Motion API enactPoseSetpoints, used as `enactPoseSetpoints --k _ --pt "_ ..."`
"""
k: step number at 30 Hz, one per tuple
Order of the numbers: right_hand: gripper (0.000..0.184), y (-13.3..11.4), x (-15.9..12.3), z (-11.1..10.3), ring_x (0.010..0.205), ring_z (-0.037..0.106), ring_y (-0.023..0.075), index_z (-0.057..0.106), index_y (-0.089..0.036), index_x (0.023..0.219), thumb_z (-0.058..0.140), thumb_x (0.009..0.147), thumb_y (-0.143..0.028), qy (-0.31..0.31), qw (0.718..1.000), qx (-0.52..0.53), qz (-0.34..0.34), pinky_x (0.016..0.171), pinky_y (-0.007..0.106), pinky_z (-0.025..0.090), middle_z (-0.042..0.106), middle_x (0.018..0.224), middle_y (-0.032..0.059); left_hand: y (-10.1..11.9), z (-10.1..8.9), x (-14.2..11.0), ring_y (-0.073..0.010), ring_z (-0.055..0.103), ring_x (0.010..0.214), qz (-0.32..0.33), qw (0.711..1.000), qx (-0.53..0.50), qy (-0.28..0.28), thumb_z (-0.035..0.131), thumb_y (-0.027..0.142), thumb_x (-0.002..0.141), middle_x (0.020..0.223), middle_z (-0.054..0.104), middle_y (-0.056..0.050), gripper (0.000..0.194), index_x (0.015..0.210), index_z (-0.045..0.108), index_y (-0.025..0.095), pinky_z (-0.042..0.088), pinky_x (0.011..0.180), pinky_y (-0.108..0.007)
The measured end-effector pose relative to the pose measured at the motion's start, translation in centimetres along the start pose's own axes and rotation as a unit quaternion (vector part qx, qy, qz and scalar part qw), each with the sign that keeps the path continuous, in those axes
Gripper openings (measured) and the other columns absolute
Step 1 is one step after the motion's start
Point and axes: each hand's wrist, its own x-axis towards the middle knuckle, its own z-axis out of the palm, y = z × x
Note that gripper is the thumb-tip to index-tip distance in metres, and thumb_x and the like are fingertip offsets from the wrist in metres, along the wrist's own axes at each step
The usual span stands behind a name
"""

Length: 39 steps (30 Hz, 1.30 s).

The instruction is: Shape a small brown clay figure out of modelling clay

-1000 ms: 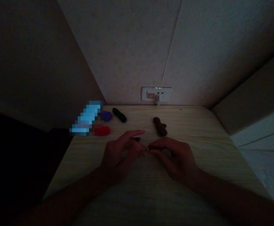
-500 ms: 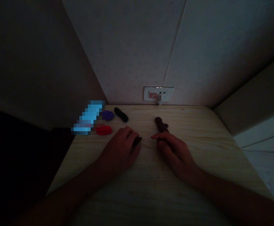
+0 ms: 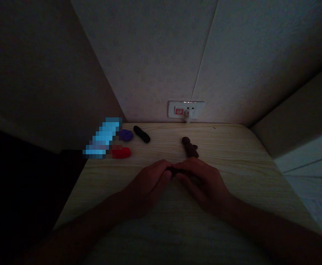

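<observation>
A small dark brown piece of modelling clay (image 3: 174,171) is pinched between my two hands over the middle of the table. My left hand (image 3: 151,182) grips its left end between thumb and fingers. From the other side my right hand (image 3: 206,180) has thumb and index finger closed on the clay; its other fingers are partly hidden. Just beyond the right hand lies a brown clay shape (image 3: 190,148), with a rounded end and a small lump on its right side. In the dim light the held piece's exact shape is hard to make out.
On the left of the wooden table (image 3: 233,154) lie a red clay lump (image 3: 121,152), a purple one (image 3: 126,135) and a black stick-shaped one (image 3: 142,134). A blurred-out bright screen (image 3: 104,138) sits at the left edge. A wall socket (image 3: 186,109) holds a plug behind the table.
My left hand has moved right with the dark clay, and the right hand has drawn slightly back from the brown shape. Both now meet at the held piece.
</observation>
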Motion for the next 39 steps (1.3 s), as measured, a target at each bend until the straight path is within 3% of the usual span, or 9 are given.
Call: enactPoseSetpoints --k 4,9,16,20,25,32,36,39 --pt "0.014 -0.4 0.0 0.1 0.082 0.065 0.0173 0.061 -0.018 0.112 0.055 0.100 -0.014 -0.008 0.998 -0.033 -0.050 0.073 0.029 0.055 0.068 0.092 0.0059 0.4 -0.1 -0.1 -0.0161 0.061 0.086 -0.013 0.997 -0.076 -0.031 0.039 0.030 0.107 0.095 0.066 0.000 0.024 0.099 0.059 0.020 0.046 0.078 -0.030" --pt "0.010 -0.5 0.1 0.6 0.070 0.058 0.0148 0.053 -0.021 0.100 0.049 0.098 -0.012 -0.027 0.996 -0.056 -0.063 0.062 0.025 0.049 0.060 0.083 0.0022 0.5 0.0 0.0 -0.0154 0.057 0.077 0.010 0.998 -0.027 -0.059 0.046 0.030 0.103 0.085 0.062 0.001 0.020 0.090 0.056 0.019 0.042 0.072 -0.030" --pt "0.011 -0.3 0.0 0.9 0.058 0.049 0.0115 0.047 -0.023 0.092 0.049 0.094 -0.012 -0.042 0.998 -0.040 -0.023 0.053 0.023 0.042 0.053 0.075 -0.0026 -0.1 0.5 0.3 -0.0131 0.050 0.064 0.016 1.000 -0.018 -0.017 0.049 0.025 0.096 0.069 0.054 0.003 0.019 0.080 0.057 0.017 0.036 0.063 -0.028" --pt "0.010 -0.6 0.0 0.6 0.068 0.061 0.0143 0.052 -0.022 0.101 0.050 0.098 -0.013 -0.038 0.999 -0.030 -0.009 0.060 0.025 0.051 0.063 0.083 0.0011 -0.4 0.5 0.4 -0.0128 0.047 0.062 -0.027 0.996 -0.079 -0.015 0.047 0.027 0.096 0.065 0.052 0.004 0.024 0.075 0.057 0.018 0.036 0.060 -0.027" --pt "0.024 -0.8 -0.1 0.2 0.086 0.070 0.0187 0.058 -0.023 0.127 0.056 0.103 -0.019 -0.040 0.996 -0.022 -0.076 0.076 0.030 0.061 0.071 0.100 0.0074 -0.4 0.3 0.2 -0.0143 0.048 0.061 -0.068 0.985 -0.154 -0.027 0.046 0.028 0.096 0.063 0.052 0.003 0.027 0.075 0.059 0.019 0.039 0.060 -0.028" --pt "0.012 -0.9 -0.3 0.5 0.077 0.066 0.0177 0.062 -0.020 0.109 0.053 0.103 -0.016 -0.043 0.993 -0.066 -0.090 0.068 0.028 0.058 0.070 0.089 0.0065 -0.4 0.2 0.1 -0.0137 0.049 0.053 -0.090 0.974 -0.197 -0.061 0.049 0.032 0.091 0.056 0.052 0.002 0.030 0.064 0.055 0.019 0.036 0.053 -0.028" --pt "0.012 -1.1 -0.1 0.5 0.071 0.061 0.0169 0.056 -0.020 0.098 0.046 0.103 -0.017 -0.080 0.992 -0.077 -0.062 0.062 0.028 0.054 0.064 0.084 0.0051 -0.2 0.4 0.2 -0.0128 0.046 0.051 -0.082 0.983 -0.160 -0.034 0.049 0.029 0.088 0.052 0.049 0.003 0.029 0.061 0.052 0.020 0.034 0.050 -0.027" --pt "0.013 -1.5 -0.2 0.6 0.068 0.057 0.0150 0.051 -0.021 0.094 0.043 0.102 -0.015 -0.120 0.991 -0.047 -0.048 0.060 0.026 0.051 0.061 0.084 0.0032 -0.5 0.2 0.5 -0.0124 0.045 0.051 -0.078 0.991 -0.105 0.031 0.048 0.028 0.089 0.051 0.048 0.004 0.030 0.060 0.050 0.020 0.033 0.052 -0.027"
